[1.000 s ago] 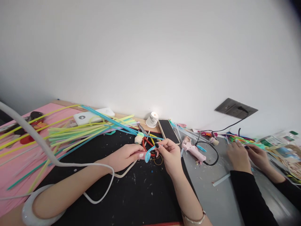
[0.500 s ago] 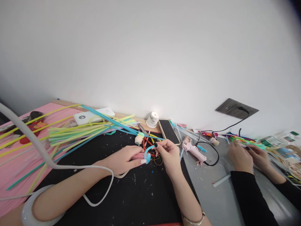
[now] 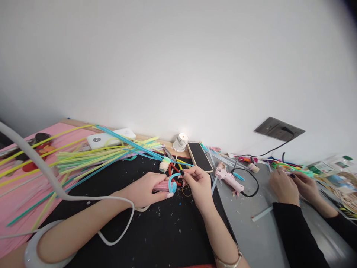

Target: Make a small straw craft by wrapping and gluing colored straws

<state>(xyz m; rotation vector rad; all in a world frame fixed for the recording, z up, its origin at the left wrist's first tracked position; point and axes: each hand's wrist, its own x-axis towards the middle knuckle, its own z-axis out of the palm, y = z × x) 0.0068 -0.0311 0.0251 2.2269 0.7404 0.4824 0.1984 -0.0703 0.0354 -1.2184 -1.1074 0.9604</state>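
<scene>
My left hand (image 3: 147, 190) is closed round a pink ribbed roll (image 3: 161, 186) that looks made of pipe cleaners. At the roll's right end a blue pipe cleaner (image 3: 170, 181) curls round in a coil and arches up to the right. Its upper end is pinched between the thumb and fingers of my right hand (image 3: 198, 183). Just behind the hands lie red-handled pliers (image 3: 170, 169), partly hidden. A small cream and mint bundle (image 3: 164, 164) sits beside them.
Many pastel pipe cleaners (image 3: 92, 158) spread across the left. A white cable (image 3: 95, 198) crosses over my left forearm. Behind are a paper cup (image 3: 180, 142) and a phone (image 3: 200, 157). A pink glue gun (image 3: 229, 178) lies right, near another person's hands (image 3: 290, 184).
My left hand has turned slightly, so more of the pink roll and its blue coiled end shows. My right hand has shifted a little left, still pinching the blue pipe cleaner.
</scene>
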